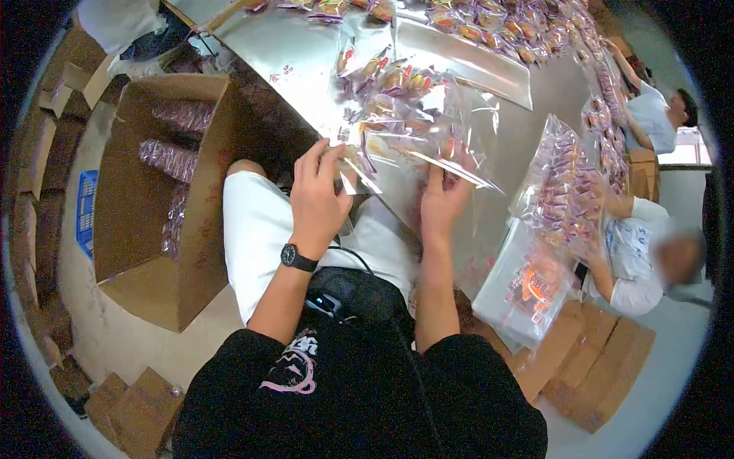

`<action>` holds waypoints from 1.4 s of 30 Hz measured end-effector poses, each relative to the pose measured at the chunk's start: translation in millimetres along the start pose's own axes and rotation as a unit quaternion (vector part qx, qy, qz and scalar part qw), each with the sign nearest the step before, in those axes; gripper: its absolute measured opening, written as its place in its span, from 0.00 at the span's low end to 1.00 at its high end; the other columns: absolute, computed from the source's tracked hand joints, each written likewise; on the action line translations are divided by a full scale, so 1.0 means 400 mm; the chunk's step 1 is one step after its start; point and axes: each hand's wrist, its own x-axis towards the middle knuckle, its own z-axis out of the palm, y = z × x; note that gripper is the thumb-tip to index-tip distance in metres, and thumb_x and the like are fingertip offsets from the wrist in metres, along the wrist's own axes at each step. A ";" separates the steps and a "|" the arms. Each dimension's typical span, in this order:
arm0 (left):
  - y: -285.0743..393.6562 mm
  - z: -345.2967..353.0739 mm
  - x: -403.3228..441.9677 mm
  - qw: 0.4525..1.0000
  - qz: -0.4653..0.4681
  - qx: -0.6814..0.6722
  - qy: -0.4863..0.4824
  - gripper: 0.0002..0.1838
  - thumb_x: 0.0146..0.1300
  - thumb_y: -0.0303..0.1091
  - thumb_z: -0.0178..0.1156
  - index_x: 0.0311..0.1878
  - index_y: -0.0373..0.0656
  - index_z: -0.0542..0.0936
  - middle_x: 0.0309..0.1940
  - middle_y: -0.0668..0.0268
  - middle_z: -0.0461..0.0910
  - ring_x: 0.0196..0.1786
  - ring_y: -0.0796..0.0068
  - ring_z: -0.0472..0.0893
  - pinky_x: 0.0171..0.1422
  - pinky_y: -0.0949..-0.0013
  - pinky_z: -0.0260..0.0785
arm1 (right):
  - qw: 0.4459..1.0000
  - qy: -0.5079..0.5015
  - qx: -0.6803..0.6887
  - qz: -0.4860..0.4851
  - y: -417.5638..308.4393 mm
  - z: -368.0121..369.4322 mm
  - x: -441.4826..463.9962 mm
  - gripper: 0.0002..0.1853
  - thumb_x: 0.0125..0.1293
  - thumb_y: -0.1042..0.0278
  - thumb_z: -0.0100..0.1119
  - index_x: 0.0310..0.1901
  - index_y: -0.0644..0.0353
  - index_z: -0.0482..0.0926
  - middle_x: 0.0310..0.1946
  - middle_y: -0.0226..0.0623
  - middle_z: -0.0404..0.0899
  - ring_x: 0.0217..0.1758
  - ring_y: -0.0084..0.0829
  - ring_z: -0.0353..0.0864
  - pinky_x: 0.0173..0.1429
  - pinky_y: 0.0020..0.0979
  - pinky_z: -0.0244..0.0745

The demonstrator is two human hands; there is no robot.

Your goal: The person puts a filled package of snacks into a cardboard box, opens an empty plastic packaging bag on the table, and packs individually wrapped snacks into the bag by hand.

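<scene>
In front of me on the metal tabletop lies a large clear plastic bag (397, 136), its mouth edge facing me. Purple-marked wrapped snacks (397, 80) show in and beyond it; glare hides which lie inside. My left hand (319, 187), with a black watch on the wrist, has its fingers bent over the bag's left corner. On the right side, my right hand (446, 197) pinches the bag's edge between thumb and fingers. The right fingertips are partly covered by shiny film.
An open cardboard box (160, 260) with filled bags (170, 161) stands at my left. Many wrapped snacks (497, 27) cover the table's far side. To the right are a stack of flat printed bags (520, 291), a filled bag (562, 180) and a co-worker (634, 237).
</scene>
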 end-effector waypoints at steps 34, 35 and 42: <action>0.025 0.010 0.010 0.957 -0.175 -0.220 0.066 0.37 0.49 0.33 0.82 0.62 0.37 0.76 0.64 0.54 0.70 0.62 0.56 0.77 0.62 0.59 0.76 | 0.849 -0.173 -0.382 -0.321 -0.078 0.105 0.058 0.27 0.64 0.69 0.65 0.66 0.56 0.78 0.59 0.50 0.76 0.52 0.52 0.80 0.61 0.48 0.75; 0.018 0.017 0.006 0.959 -0.170 -0.217 0.067 0.37 0.49 0.32 0.82 0.63 0.38 0.75 0.64 0.56 0.70 0.61 0.59 0.77 0.59 0.61 0.79 | 0.872 -0.181 -0.331 -0.312 -0.054 0.118 0.073 0.27 0.63 0.70 0.67 0.66 0.51 0.79 0.58 0.49 0.75 0.55 0.50 0.78 0.61 0.48 0.75; -0.006 0.024 0.003 0.961 -0.156 -0.208 0.092 0.37 0.52 0.33 0.81 0.63 0.36 0.73 0.61 0.57 0.70 0.58 0.62 0.79 0.54 0.63 0.82 | 0.922 -0.127 -0.238 -0.278 0.002 0.073 0.067 0.27 0.61 0.69 0.73 0.63 0.56 0.80 0.53 0.47 0.78 0.55 0.43 0.81 0.56 0.42 0.80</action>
